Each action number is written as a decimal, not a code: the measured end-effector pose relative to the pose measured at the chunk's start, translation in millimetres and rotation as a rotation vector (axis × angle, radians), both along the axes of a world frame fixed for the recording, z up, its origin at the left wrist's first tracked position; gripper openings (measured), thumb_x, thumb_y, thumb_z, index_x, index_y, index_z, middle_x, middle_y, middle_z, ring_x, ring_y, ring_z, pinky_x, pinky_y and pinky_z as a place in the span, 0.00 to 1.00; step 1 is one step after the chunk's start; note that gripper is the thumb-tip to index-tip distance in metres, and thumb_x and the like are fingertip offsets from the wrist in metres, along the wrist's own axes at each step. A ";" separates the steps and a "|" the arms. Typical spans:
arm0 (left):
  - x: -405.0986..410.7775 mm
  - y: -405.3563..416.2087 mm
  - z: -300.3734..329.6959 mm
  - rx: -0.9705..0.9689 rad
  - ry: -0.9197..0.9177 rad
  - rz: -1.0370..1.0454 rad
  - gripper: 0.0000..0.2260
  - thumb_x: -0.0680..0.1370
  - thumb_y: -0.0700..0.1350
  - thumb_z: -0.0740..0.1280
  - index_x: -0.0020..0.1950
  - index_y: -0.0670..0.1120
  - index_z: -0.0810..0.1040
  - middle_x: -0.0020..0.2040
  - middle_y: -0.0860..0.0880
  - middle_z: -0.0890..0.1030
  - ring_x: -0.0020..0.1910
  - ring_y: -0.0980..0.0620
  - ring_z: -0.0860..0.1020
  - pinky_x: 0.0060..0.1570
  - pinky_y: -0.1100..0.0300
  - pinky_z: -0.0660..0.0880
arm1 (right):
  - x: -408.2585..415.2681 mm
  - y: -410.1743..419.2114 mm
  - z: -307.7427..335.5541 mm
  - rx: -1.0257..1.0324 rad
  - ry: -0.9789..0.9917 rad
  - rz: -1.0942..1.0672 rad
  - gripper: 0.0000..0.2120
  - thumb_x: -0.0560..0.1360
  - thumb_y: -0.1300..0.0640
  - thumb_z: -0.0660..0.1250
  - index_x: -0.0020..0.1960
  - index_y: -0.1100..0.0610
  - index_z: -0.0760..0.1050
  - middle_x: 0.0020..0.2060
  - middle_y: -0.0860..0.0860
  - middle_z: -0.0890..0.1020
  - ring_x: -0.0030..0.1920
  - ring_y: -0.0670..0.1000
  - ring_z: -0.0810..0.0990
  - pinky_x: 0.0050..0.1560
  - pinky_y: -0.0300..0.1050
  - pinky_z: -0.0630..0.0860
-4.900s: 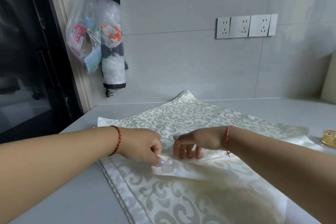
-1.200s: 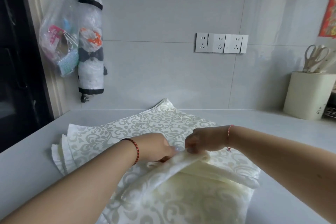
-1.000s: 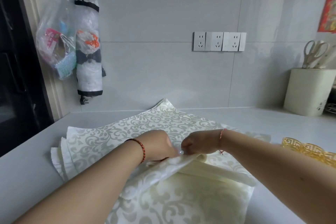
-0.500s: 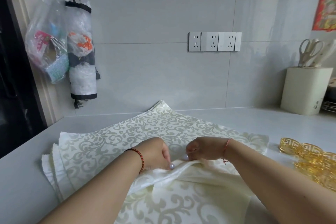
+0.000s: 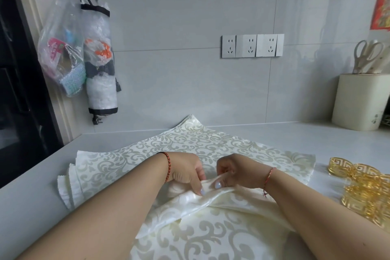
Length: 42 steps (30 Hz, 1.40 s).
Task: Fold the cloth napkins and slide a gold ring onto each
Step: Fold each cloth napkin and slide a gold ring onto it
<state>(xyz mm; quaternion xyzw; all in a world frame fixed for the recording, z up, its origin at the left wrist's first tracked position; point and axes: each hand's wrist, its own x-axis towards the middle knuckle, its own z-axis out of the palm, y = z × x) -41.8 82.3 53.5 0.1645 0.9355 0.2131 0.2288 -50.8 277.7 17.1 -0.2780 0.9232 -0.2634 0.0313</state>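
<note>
A stack of cream napkins with a pale scroll pattern [image 5: 147, 154] lies spread on the grey counter. The top napkin [image 5: 190, 202] is gathered into pleated folds at the middle of the stack. My left hand [image 5: 187, 172] and my right hand [image 5: 234, 172] sit side by side, both pinching the folded ridge of this napkin. Several gold rings [image 5: 365, 190] with a cut-out key pattern lie in a loose pile on the counter to the right, apart from both hands.
A cream utensil holder [image 5: 358, 101] with scissors stands at the back right. Plastic bags [image 5: 82, 53] hang on the wall at the left, beside a dark doorway. Wall sockets [image 5: 252, 46] sit above the counter [image 5: 316, 139]. The counter's left edge runs close to the napkin stack.
Over the last second both hands have drawn slightly nearer to me, still gripping the pleated napkin. The view has swung right, so more gold rings show.
</note>
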 end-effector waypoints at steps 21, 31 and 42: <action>37.5 1.9 25.9 0.258 0.264 -0.129 0.13 0.69 0.38 0.70 0.42 0.56 0.86 0.31 0.56 0.78 0.27 0.62 0.72 0.28 0.70 0.69 | 21.7 15.8 23.7 -0.298 -0.269 0.025 0.09 0.59 0.53 0.77 0.38 0.50 0.81 0.28 0.43 0.76 0.30 0.42 0.73 0.33 0.33 0.68; 24.5 12.9 -1.4 0.390 0.307 -0.096 0.12 0.67 0.37 0.77 0.37 0.56 0.86 0.34 0.53 0.83 0.33 0.63 0.77 0.36 0.69 0.73 | 0.1 102.0 63.6 0.030 -0.041 -0.416 0.16 0.73 0.47 0.70 0.55 0.56 0.80 0.50 0.53 0.84 0.52 0.52 0.81 0.56 0.47 0.76; 8.1 19.3 -12.3 0.460 0.207 -0.081 0.08 0.62 0.42 0.77 0.38 0.53 0.87 0.32 0.53 0.82 0.34 0.59 0.78 0.39 0.67 0.73 | -12.3 196.3 39.6 0.903 -0.230 -0.756 0.26 0.77 0.50 0.64 0.72 0.58 0.67 0.69 0.53 0.72 0.68 0.54 0.71 0.68 0.52 0.69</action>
